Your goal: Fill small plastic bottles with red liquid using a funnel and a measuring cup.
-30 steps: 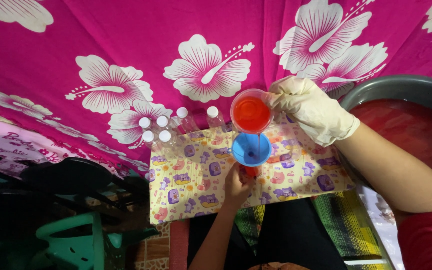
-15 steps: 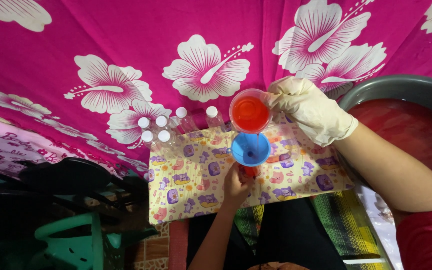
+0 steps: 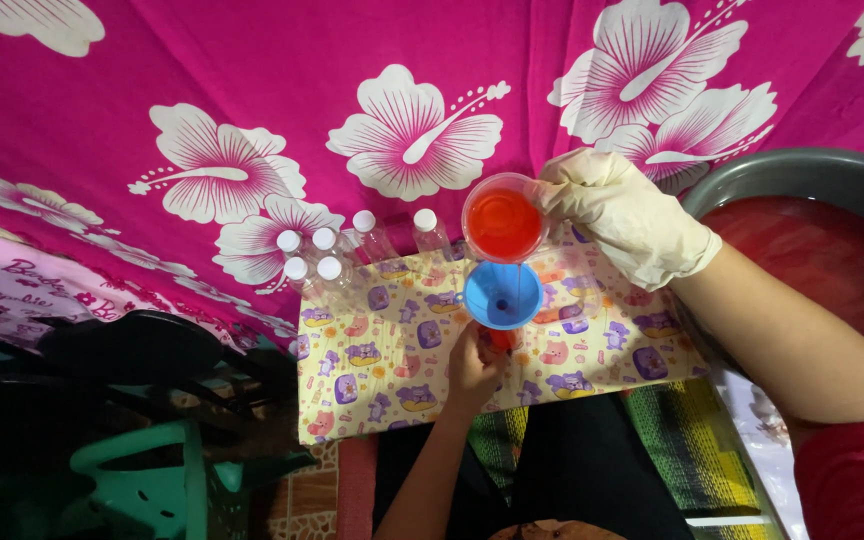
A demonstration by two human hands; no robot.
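My right hand wears a pale glove and grips a small clear cup of red liquid, tilted over a blue funnel. A thin red stream runs from the cup into the funnel. Below the funnel, my bare left hand holds a small bottle showing red liquid; the funnel hides most of it. Both sit over a yellow cloth with cartoon prints.
Several clear small bottles with white caps stand at the cloth's far left corner. A grey basin of red liquid is on the right. Pink flowered fabric covers the background. A green plastic basket sits lower left.
Hardly anything differs. The cup stays tilted over the funnel, and both hands keep their places.
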